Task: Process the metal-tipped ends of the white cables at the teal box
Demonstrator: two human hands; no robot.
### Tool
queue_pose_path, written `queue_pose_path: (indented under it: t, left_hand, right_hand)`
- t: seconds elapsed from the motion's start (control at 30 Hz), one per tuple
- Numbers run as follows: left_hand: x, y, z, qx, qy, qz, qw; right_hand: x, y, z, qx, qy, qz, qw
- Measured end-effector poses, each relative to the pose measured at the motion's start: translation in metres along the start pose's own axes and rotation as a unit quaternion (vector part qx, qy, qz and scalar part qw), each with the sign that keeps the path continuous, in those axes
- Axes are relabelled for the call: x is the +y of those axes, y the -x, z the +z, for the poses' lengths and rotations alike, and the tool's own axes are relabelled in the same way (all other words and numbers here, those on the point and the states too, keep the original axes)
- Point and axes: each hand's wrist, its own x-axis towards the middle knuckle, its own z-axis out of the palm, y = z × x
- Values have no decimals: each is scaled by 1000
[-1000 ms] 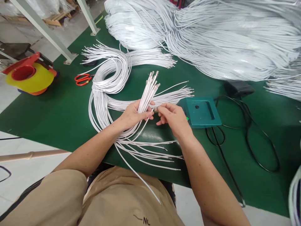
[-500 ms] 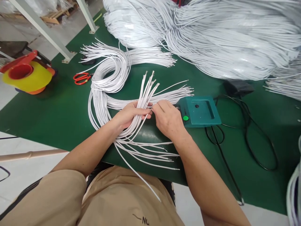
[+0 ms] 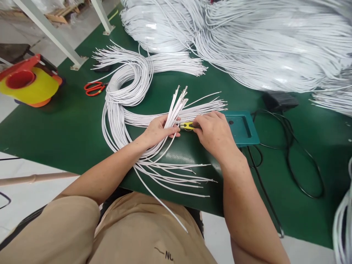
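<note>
My left hand [image 3: 161,131] is closed around a bunch of white wires [image 3: 176,106], thumb across them and their ends pointing up and away from me. One wire end lies by its fingertips. In my right hand [image 3: 211,128] is a small yellow-and-black hand tool [image 3: 188,125], its metal tip at the left fingertips beside that wire end. My palm and fingers hide the rest of the tool, so its exact kind cannot be told. Several loose wires [image 3: 176,179] hang below the left hand towards the table's front edge.
Behind my right hand sits a teal device [image 3: 243,128], partly covered, with black cables [image 3: 288,154] to its right. Red-handled scissors [image 3: 95,88] and a yellow-and-red tape dispenser-like object [image 3: 30,82] are at left. Large wire bundles [image 3: 261,47] cover the table's far side.
My right hand has moved right, away from my left fingertips, and the yellow tool now shows between the hands. My left hand has shifted slightly right with the wires.
</note>
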Motion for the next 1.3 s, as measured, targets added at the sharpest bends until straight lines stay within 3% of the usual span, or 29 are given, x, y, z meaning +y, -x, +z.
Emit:
queue_pose_path:
  t: [0.43, 0.5, 0.6, 0.7, 0.83, 0.93, 1.03, 1.07, 1.13, 1.2, 1.3]
  left_hand:
    - [-9, -7, 3, 8, -100, 28, 995]
    - [-9, -7, 3, 5, -103, 24, 994]
    - [-7, -7, 1, 2, -104, 12, 995]
    - [-3, -6, -1, 3, -94, -6, 996]
    - [0, -3, -7, 12, -66, 0, 998]
    - [-1, -1, -13, 10, -22, 35, 999]
    - [-3, -1, -17, -10, 13, 82, 997]
    - [-3, -1, -18, -17, 22, 93, 995]
    - [-2, -1, -19, -29, 41, 99, 994]
    - [-1, -1, -19, -40, 45, 87, 994]
    - [0, -1, -19, -28, 26, 57, 998]
  right_hand:
    - [0, -3, 0, -30, 25, 19, 999]
    - [2, 1, 0, 10, 37, 49, 998]
    - [8, 7, 2, 76, 81, 149, 983]
    - [13, 10, 6, 68, 95, 185, 976]
    - [10, 8, 3, 96, 73, 172, 978]
    - [-10, 6, -4, 126, -36, 74, 989]
    - [-42, 4, -4, 55, -171, -152, 972]
    - [-52, 3, -2, 28, -173, -189, 966]
    - [-71, 4, 3, -23, -156, -197, 968]
    - [-81, 6, 7, -83, -166, -155, 970]
    - [-79, 9, 4, -162, -235, -81, 955]
